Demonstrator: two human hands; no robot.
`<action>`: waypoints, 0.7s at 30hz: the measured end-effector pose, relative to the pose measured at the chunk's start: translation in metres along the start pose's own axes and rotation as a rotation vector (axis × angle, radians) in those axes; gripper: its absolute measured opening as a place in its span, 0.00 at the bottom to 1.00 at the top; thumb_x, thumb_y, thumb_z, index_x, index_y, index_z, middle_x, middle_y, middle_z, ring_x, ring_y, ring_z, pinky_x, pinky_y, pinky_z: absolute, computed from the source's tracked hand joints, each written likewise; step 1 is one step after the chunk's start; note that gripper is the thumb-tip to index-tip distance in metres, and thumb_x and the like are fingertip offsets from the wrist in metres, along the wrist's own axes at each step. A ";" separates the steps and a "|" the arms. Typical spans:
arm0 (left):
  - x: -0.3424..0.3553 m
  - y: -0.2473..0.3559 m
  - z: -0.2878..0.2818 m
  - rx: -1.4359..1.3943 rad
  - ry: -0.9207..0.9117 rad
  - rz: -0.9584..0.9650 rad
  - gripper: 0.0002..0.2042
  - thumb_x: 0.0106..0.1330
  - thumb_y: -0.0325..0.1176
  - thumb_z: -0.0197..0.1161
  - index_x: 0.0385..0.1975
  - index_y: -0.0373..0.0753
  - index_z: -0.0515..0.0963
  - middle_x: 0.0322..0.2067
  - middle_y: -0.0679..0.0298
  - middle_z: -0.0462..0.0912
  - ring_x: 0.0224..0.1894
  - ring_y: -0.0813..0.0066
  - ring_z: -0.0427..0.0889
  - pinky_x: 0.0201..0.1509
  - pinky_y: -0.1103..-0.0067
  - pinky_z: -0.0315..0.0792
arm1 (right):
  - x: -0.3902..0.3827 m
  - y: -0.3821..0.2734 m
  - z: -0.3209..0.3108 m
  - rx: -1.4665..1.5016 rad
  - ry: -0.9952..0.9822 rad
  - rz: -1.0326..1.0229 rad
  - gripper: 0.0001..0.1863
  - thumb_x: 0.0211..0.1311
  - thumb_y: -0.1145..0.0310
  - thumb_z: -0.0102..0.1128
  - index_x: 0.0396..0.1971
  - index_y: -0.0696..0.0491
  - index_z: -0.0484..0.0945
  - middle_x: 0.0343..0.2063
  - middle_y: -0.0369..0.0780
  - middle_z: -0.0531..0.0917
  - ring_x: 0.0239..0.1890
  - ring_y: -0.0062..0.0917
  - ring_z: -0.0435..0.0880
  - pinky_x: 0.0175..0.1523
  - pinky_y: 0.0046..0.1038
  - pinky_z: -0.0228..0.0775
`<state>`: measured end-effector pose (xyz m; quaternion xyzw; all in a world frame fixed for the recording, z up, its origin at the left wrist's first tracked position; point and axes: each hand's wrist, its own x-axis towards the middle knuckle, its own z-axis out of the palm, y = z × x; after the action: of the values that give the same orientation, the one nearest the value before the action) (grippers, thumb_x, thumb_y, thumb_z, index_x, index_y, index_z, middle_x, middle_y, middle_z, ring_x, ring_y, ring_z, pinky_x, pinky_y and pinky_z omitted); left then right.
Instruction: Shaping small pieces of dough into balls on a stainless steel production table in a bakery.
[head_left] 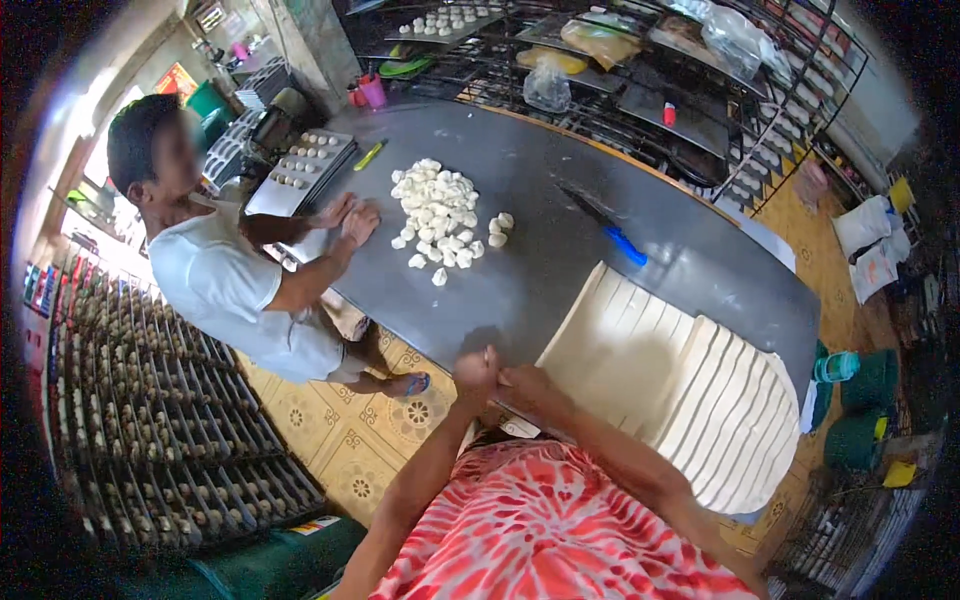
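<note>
At the near edge of the grey table (pixel 520 180), my left hand (pixel 475 371) and my right hand (pixel 532 391) are close together with their fingers curled. Whatever they may hold is too small or hidden to make out. Just right of them lies a flat sheet of pale dough (pixel 620 360), its right part cut into long strips (pixel 735 410). Beyond the sheet rests a long knife with a blue handle (pixel 625 246). Farther left is a heap of small dough pieces (pixel 437 205), with a few separate pieces (pixel 498 232) beside it.
A co-worker in a white shirt (pixel 215 262) stands at the left, hands (pixel 350 218) on the table. Near them are a tray of dough balls (pixel 305 160) and a yellow-green tool (pixel 369 155). Loaded racks stand at the left (pixel 160 410) and behind the table (pixel 690 110).
</note>
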<state>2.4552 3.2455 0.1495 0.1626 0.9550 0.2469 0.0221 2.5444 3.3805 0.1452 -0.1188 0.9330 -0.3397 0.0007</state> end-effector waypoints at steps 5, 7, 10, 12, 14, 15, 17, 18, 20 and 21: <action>0.043 -0.001 -0.015 -0.255 0.351 -0.029 0.14 0.73 0.39 0.58 0.41 0.34 0.81 0.38 0.42 0.85 0.42 0.41 0.84 0.44 0.53 0.77 | 0.032 -0.012 -0.037 0.034 0.166 0.144 0.22 0.67 0.56 0.62 0.54 0.52 0.76 0.38 0.54 0.84 0.38 0.55 0.84 0.45 0.52 0.76; 0.038 -0.001 -0.025 -0.308 0.421 0.213 0.13 0.72 0.40 0.59 0.41 0.34 0.81 0.42 0.43 0.85 0.46 0.41 0.83 0.46 0.53 0.77 | 0.044 -0.019 -0.048 0.199 0.208 0.279 0.23 0.64 0.59 0.65 0.56 0.52 0.75 0.41 0.53 0.83 0.42 0.52 0.84 0.47 0.52 0.76; 0.009 -0.002 -0.034 -0.570 -0.387 0.164 0.13 0.72 0.41 0.61 0.40 0.38 0.82 0.41 0.46 0.86 0.49 0.42 0.82 0.46 0.53 0.78 | 0.044 -0.021 -0.046 0.305 0.125 0.125 0.22 0.61 0.64 0.66 0.55 0.53 0.74 0.40 0.51 0.83 0.44 0.49 0.84 0.47 0.49 0.77; -0.014 0.002 -0.024 -0.417 -0.262 0.078 0.16 0.74 0.45 0.57 0.35 0.39 0.83 0.37 0.46 0.86 0.43 0.41 0.83 0.43 0.52 0.78 | 0.021 -0.012 -0.032 -0.041 0.284 -0.174 0.19 0.63 0.65 0.63 0.51 0.56 0.73 0.33 0.48 0.83 0.37 0.50 0.83 0.43 0.45 0.77; -0.033 0.007 -0.015 -0.258 -0.136 -0.029 0.20 0.75 0.49 0.54 0.30 0.40 0.84 0.32 0.46 0.86 0.38 0.41 0.84 0.40 0.52 0.78 | 0.008 0.003 -0.011 -0.108 0.136 -0.090 0.18 0.62 0.64 0.64 0.48 0.56 0.75 0.34 0.49 0.84 0.41 0.50 0.84 0.47 0.47 0.77; -0.039 0.010 -0.010 -0.178 -0.073 -0.091 0.22 0.76 0.50 0.53 0.28 0.40 0.85 0.30 0.46 0.86 0.35 0.41 0.85 0.38 0.52 0.78 | 0.003 0.008 0.002 -0.149 0.128 -0.051 0.18 0.61 0.63 0.65 0.47 0.55 0.75 0.34 0.50 0.84 0.42 0.51 0.84 0.48 0.48 0.77; -0.049 0.014 -0.006 -0.071 -0.064 -0.075 0.23 0.76 0.50 0.51 0.29 0.37 0.83 0.26 0.45 0.83 0.33 0.42 0.84 0.39 0.55 0.79 | 0.002 0.015 0.018 0.069 0.036 -0.065 0.17 0.60 0.61 0.65 0.44 0.55 0.77 0.35 0.50 0.84 0.42 0.51 0.84 0.48 0.50 0.77; -0.049 0.014 -0.005 -0.019 -0.051 -0.063 0.24 0.77 0.50 0.50 0.29 0.36 0.82 0.24 0.44 0.82 0.31 0.43 0.84 0.39 0.56 0.79 | 0.004 0.016 0.019 0.166 -0.057 -0.035 0.16 0.61 0.60 0.65 0.42 0.55 0.77 0.36 0.50 0.84 0.42 0.51 0.84 0.47 0.50 0.77; -0.043 0.009 -0.007 -0.027 -0.014 -0.025 0.26 0.77 0.51 0.48 0.25 0.36 0.83 0.22 0.44 0.82 0.30 0.39 0.83 0.36 0.52 0.77 | 0.007 0.007 0.011 0.075 -0.110 0.077 0.16 0.62 0.58 0.63 0.40 0.54 0.78 0.37 0.51 0.84 0.41 0.51 0.84 0.45 0.50 0.77; -0.037 0.007 -0.008 -0.017 -0.013 -0.030 0.28 0.78 0.51 0.47 0.23 0.37 0.83 0.21 0.44 0.82 0.29 0.37 0.83 0.35 0.50 0.77 | 0.008 -0.001 0.001 -0.003 -0.236 0.209 0.15 0.63 0.57 0.63 0.39 0.54 0.79 0.37 0.51 0.84 0.40 0.50 0.84 0.44 0.50 0.78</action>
<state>2.4915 3.2354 0.1587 0.1498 0.9551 0.2536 0.0331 2.5368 3.3768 0.1459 -0.0602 0.9342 -0.3202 0.1452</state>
